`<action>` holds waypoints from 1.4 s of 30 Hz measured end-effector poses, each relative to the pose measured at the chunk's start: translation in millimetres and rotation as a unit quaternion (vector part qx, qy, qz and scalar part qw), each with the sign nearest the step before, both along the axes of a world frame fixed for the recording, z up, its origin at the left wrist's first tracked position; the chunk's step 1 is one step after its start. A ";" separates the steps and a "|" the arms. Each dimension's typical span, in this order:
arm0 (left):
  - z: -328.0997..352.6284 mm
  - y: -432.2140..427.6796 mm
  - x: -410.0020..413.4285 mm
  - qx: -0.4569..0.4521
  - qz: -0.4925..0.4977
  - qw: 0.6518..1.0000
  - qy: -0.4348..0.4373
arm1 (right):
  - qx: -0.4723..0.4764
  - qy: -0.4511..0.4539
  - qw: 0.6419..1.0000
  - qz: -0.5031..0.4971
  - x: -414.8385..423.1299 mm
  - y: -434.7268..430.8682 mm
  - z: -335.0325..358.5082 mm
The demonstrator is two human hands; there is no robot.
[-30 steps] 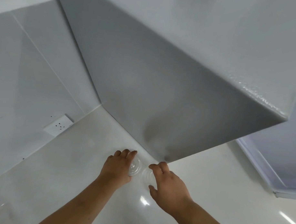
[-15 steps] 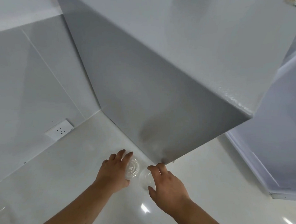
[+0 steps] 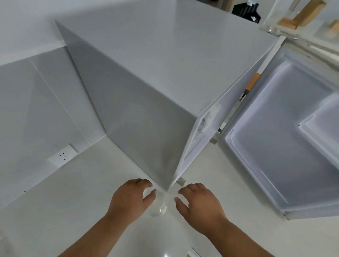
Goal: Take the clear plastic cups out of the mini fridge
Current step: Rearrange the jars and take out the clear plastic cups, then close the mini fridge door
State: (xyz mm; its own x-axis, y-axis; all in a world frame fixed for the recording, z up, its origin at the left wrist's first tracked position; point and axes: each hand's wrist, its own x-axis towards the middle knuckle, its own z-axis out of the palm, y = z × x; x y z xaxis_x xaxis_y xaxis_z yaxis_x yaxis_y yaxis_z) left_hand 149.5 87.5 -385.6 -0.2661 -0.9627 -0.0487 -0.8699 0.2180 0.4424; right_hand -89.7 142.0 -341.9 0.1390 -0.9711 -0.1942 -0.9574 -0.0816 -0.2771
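Note:
The white mini fridge [image 3: 166, 74] stands on the floor with its door [image 3: 285, 136] swung open to the right. Clear plastic cups [image 3: 159, 208] stand on the pale floor just off the fridge's near corner, between my two hands. My left hand [image 3: 130, 199] hovers at their left side, fingers loosely apart, with a cup's edge showing between thumb and fingers. My right hand [image 3: 199, 203] is to their right, fingers spread and holding nothing. The fridge's inside is hidden from here.
A white wall socket [image 3: 63, 156] sits low on the wall at the left. The glossy floor [image 3: 66, 211] spreads around my hands. Wooden blocks [image 3: 305, 15] and a dark object [image 3: 245, 10] lie beyond the fridge at the top right.
My view has swung right, bringing the open door into sight. My right hand has come off its cup and moved right. My left hand's fingers have loosened over the cups.

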 end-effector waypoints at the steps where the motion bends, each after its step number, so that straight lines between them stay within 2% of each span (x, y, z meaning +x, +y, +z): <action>1: 4.4 2.9 -6.6 0.001 -0.005 1.000 -0.001 | -0.007 -0.001 1.000 -0.007 -6.5 1.6 4.8; 12: 70.8 29.0 -109.3 -0.047 -0.047 0.994 0.082 | -0.062 0.005 0.997 -0.051 -90.7 27.3 63.3; 18: 116.8 30.6 -162.3 -0.111 -0.065 0.988 0.081 | -0.122 0.000 0.991 -0.063 -131.6 31.2 120.1; 23: 179.0 18.9 -198.7 -0.156 -0.069 0.981 0.095 | -0.198 -0.012 0.977 -0.075 -159.7 25.9 182.8; 29: 275.7 3.0 -226.1 -0.260 -0.104 0.951 0.133 | -0.311 0.010 0.949 -0.051 -190.0 16.1 268.6; 37: 399.9 -17.5 -253.2 -0.399 -0.090 0.911 0.051 | -0.416 0.063 0.906 -0.042 -214.2 6.3 376.7; 42: 467.5 -23.6 -260.4 -0.455 -0.084 0.886 0.019 | -0.475 0.111 0.870 -0.070 -225.9 -1.3 437.9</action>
State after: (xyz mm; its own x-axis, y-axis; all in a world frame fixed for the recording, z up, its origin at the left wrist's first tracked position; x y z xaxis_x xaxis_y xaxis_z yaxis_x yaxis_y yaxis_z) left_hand -110.9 63.9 81.8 -0.3937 -0.5451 0.7402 -0.7797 0.6245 0.0452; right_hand -315.6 140.7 96.0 0.0668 -0.7130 0.6980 -0.9978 -0.0509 0.0435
